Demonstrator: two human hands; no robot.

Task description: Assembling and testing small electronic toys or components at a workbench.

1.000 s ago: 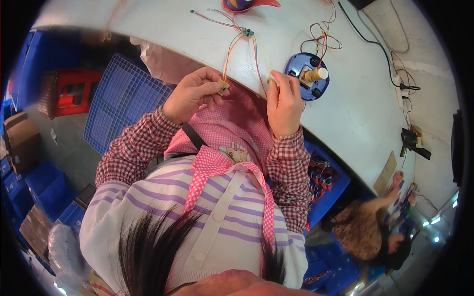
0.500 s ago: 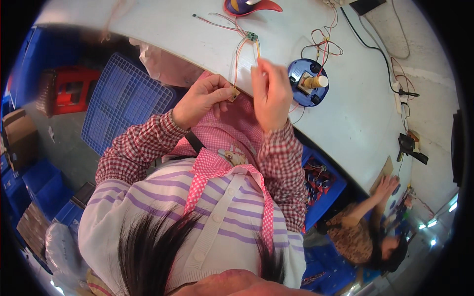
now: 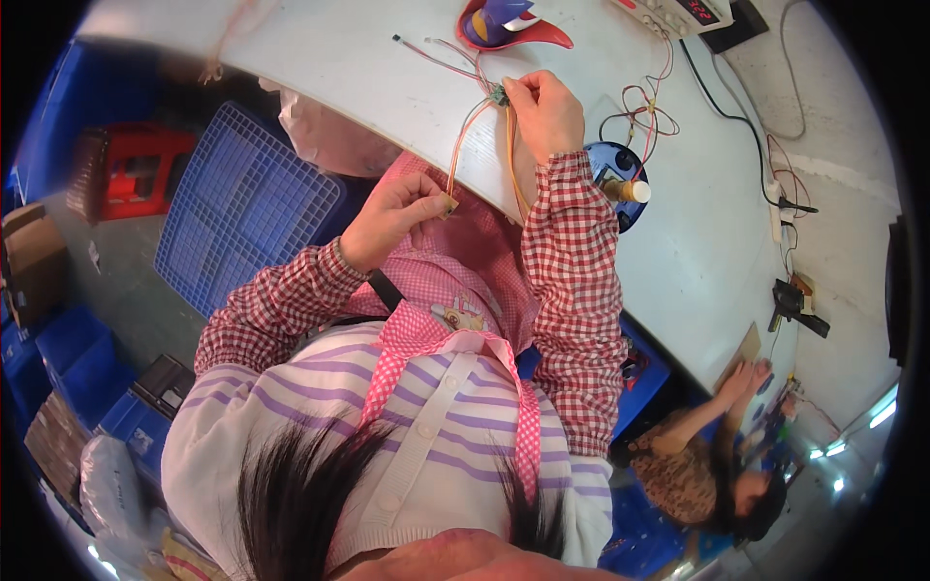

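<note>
My left hand [image 3: 395, 221] pinches a small tan circuit board [image 3: 449, 205] above my lap, just off the table's edge. Orange and pale wires [image 3: 455, 150] run from it up to a small green circuit board [image 3: 498, 95] on the white table. Thumb and forefinger of my right hand [image 3: 548, 114] close on that green board's right edge. Yellow-orange wires [image 3: 511, 155] hang from it past my right wrist. More thin wires [image 3: 436, 54] with dark ends stretch to its upper left. Partly behind my right sleeve is a round blue housing [image 3: 610, 155] with a brass-coloured, white-capped cylinder [image 3: 630, 191].
A purple and red plastic piece [image 3: 504, 27] sits at the far side of the table [image 3: 678, 261]. Beyond it, at right, stands a device with a lit display [image 3: 678, 14] and tangled red and black leads [image 3: 644, 107]. Another person [image 3: 693, 455] sits at lower right. A blue crate [image 3: 247, 208] is at left.
My right hand has moved up and forward from over the wires onto the green board. My left hand has lowered slightly, still pinching the tan board. The display device has come into view.
</note>
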